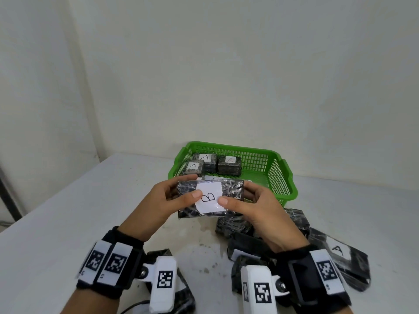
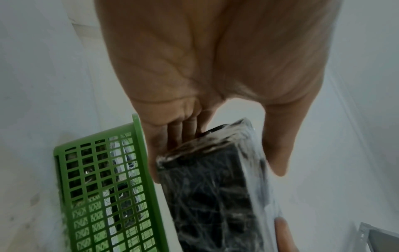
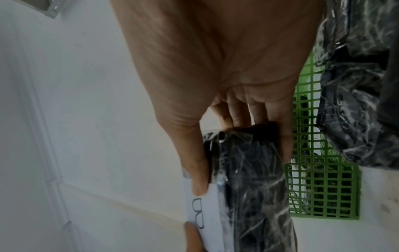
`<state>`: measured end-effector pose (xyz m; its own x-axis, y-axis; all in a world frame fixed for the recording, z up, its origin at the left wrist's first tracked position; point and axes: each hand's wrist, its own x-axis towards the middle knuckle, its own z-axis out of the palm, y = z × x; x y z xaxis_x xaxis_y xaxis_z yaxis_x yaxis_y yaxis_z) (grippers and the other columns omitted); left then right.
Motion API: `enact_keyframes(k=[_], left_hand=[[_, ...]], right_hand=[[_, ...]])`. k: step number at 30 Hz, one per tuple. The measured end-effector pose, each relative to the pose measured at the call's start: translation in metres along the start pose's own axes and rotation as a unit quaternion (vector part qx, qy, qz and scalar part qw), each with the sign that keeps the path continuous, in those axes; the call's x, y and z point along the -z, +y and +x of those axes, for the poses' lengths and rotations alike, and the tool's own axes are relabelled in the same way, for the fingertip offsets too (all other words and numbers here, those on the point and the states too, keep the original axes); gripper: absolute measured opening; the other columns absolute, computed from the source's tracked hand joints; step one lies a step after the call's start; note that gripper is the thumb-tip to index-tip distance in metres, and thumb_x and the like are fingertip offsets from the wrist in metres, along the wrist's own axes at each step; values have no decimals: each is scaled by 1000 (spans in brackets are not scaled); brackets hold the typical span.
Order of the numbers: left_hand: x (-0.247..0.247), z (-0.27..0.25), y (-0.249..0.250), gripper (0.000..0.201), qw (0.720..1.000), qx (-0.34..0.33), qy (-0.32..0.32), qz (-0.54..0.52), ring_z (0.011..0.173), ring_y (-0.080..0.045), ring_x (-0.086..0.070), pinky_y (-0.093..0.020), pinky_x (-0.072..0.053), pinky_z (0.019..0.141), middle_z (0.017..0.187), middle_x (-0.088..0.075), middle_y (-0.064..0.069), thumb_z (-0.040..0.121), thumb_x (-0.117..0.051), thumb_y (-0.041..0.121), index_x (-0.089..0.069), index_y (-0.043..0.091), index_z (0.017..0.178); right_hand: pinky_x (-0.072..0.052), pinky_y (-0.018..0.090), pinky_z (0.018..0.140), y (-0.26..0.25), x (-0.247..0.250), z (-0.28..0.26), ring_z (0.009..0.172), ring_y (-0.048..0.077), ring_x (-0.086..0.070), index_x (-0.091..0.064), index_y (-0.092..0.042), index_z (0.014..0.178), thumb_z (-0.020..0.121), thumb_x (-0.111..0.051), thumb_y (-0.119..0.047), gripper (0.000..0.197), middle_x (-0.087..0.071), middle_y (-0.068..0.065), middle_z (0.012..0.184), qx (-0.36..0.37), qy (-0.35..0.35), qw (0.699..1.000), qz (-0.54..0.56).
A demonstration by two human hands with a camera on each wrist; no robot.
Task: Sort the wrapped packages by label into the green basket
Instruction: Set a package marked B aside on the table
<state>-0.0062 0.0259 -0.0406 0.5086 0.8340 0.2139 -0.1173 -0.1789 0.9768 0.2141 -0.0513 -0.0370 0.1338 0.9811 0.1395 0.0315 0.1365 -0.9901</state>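
Left hand (image 1: 169,198) and right hand (image 1: 260,211) are gripping the black plastic-wrapped package with a white "B" label (image 1: 210,198) | green plastic mesh basket (image 1: 281,177) is sitting just behind it | black wrapped packages marked "A" (image 1: 229,165) are lying inside

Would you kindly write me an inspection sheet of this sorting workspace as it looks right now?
Surface: white table, with faint stains near its middle.
Job's things: green basket at the far side holds three packages marked A; package marked B is held up in front of the basket; more wrapped packages lie on the table near the right wrist, one showing an A label.
Clutter: nothing seen.
Grippers: left hand and right hand each grip one end of the package marked B, thumbs on its label.
Cables: a thin dark cable by the left forearm.
Surroundings: plain white walls.
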Motion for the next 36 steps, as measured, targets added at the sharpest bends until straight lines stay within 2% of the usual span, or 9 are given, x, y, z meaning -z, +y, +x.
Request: enact_keyframes(k=[3,6,10,13,15,19,25,31,36], left_hand=[[-1,-1,3,64,1000,-16,10,20,108,-25,-72,-41,-57,96,115,-76,-6,67,-89,41,-68,20,124],[-2,-3,5,58,999,-33,13,16,110,-23,-71,-32,-59,90,118,-74,-6,73,-80,13,-65,16,128],[0,-3,2,67,998,-57,-11,32,118,-21,-66,-36,-60,89,126,-69,-4,67,-84,3,-63,18,129],[-1,-5,2,71,995,-69,-38,55,127,-19,-59,-39,-57,95,133,-64,-3,65,-87,-2,-62,17,129],[-1,-5,2,72,995,-65,-49,60,129,-18,-58,-38,-55,99,136,-62,-2,68,-89,2,-60,19,132],[-2,-4,3,72,998,-22,-33,49,124,-16,-63,-42,-51,104,132,-67,3,70,-85,48,-60,28,134],[-5,-4,5,61,999,-22,-6,32,104,-12,-73,-20,-58,81,114,-76,3,69,-78,15,-64,15,128],[-2,-3,4,53,999,-21,5,29,105,-19,-73,-20,-57,82,112,-77,-3,73,-76,20,-68,14,124],[0,-2,1,66,1000,-9,-8,18,114,-20,-70,-32,-55,98,121,-74,-3,71,-83,38,-63,16,131]], right_hand=[[-53,45,108,3,1,2,115,16,-73,-70,-13,122,60,-94,-32,69,-79,-1,119,-7,-1,1000,-4],[-49,52,112,6,-3,6,127,20,-66,-63,-18,137,54,-99,-56,98,-72,-1,132,-26,12,1000,-11],[-60,45,96,3,0,4,107,21,-75,-70,-13,121,65,-87,-55,72,-78,6,116,-39,-11,998,39],[-63,38,85,0,2,2,101,24,-74,-71,-4,120,64,-84,-48,73,-76,16,119,-61,-38,995,71],[-63,41,88,6,3,6,106,23,-74,-71,-2,122,56,-95,-47,83,-73,19,125,-56,-8,996,65],[-47,52,113,14,5,12,129,24,-65,-74,-28,122,48,-102,-55,84,-72,0,132,-13,54,998,24],[-51,44,111,8,0,7,114,20,-74,-71,-15,125,60,-98,-40,75,-79,4,118,-9,9,999,35],[-56,39,103,7,1,4,113,17,-74,-68,-21,127,60,-100,-27,75,-78,0,120,-14,-5,1000,27],[-56,31,98,3,3,2,109,10,-74,-64,-24,126,57,-92,-26,74,-79,-4,118,-7,11,1000,17]])
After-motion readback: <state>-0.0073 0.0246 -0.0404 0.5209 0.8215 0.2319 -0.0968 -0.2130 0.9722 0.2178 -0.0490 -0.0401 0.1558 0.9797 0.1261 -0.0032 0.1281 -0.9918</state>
